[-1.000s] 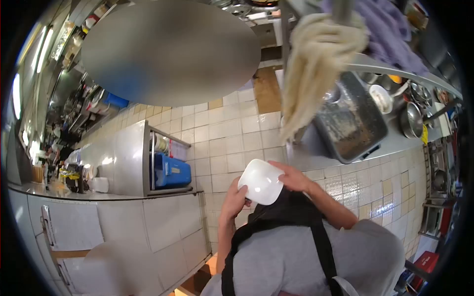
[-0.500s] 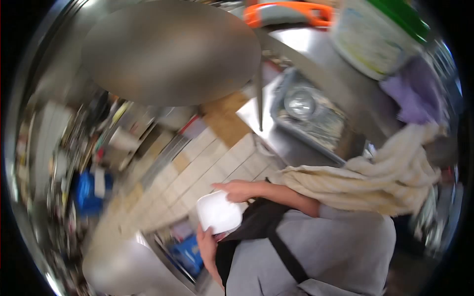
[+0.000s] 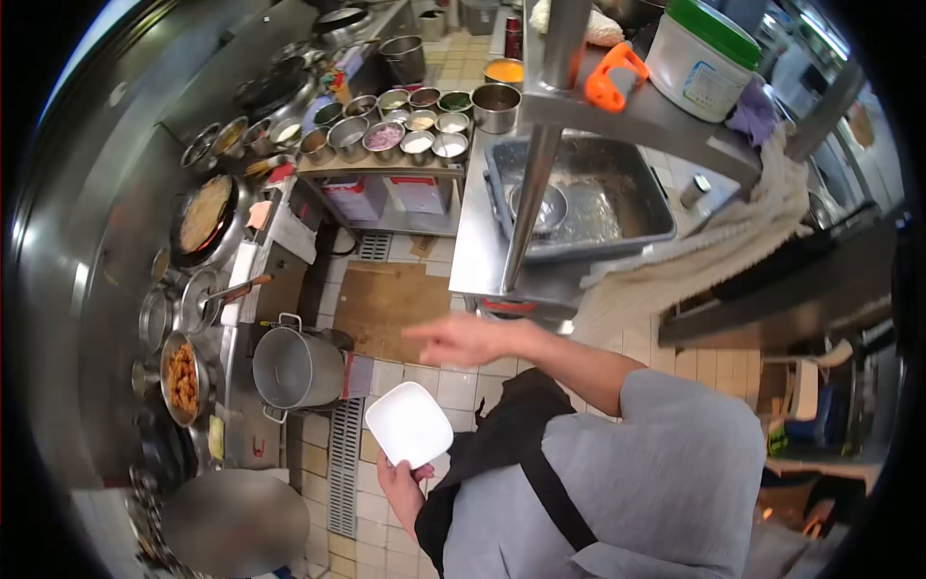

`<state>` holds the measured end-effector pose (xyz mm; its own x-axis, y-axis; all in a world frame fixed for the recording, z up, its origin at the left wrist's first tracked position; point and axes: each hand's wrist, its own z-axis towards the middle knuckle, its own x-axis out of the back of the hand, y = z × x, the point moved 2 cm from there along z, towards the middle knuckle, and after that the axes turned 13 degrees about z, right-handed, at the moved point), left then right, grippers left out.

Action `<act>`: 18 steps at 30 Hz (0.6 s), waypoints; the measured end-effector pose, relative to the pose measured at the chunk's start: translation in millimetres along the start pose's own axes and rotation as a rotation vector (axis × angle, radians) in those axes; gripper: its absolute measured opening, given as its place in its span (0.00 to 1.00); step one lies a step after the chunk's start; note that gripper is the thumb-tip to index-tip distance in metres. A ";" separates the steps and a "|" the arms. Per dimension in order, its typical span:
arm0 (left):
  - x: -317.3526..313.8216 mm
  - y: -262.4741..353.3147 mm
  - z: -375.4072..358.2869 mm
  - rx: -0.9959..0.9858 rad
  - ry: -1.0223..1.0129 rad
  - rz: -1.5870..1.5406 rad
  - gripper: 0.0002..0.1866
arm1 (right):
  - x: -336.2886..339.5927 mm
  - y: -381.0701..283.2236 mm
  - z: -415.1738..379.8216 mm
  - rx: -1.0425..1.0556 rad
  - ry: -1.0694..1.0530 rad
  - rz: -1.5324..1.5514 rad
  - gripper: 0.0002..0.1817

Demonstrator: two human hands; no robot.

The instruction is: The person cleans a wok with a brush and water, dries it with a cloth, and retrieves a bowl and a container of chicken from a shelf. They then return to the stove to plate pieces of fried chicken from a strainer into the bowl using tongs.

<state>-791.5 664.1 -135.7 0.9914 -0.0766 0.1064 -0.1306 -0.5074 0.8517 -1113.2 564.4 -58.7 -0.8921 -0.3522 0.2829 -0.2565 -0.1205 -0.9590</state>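
My left hand (image 3: 401,485) grips the lower edge of a white square dish (image 3: 409,426) with rounded corners. The inside of the dish shows bare and is tilted up towards me. Apart from it, just above, my right hand (image 3: 461,341) holds nothing; its index finger stretches to the left and the other fingers look partly curled. Below the right hand hangs a black apron (image 3: 521,415) over a grey shirt. Left of the dish stands a large metal pot (image 3: 297,369) with two handles.
A counter carries several metal containers of ingredients (image 3: 384,138). On the steel table sits a grey tub (image 3: 617,241); the shelf above holds a green-lidded tub (image 3: 702,60) and an orange-handled tool (image 3: 615,77). A wok (image 3: 205,214) and a bowl of brown food (image 3: 181,377) line the left side.
My right hand has come off the dish and moved up, finger extended. The dish stays in my left hand, a little lower and further left. The view has swung round and sharpened.
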 end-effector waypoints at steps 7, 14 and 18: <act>160.3 31.2 98.6 0.018 -0.130 0.179 0.29 | 106.9 -216.1 -78.8 0.820 1.695 -0.388 0.11; 198.9 87.7 175.7 -0.148 -0.275 0.281 0.28 | 237.8 -317.6 -143.5 -0.238 1.864 -1.041 0.54; 163.8 105.9 197.6 -0.223 -0.314 0.258 0.28 | 225.6 -329.1 -125.6 -0.391 1.664 -0.833 0.56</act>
<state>-645.2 428.2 -129.4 0.8709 -0.4499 0.1977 -0.3326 -0.2435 0.9111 -1276.7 641.1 318.6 0.1439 0.8308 0.5377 -0.5948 0.5068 -0.6240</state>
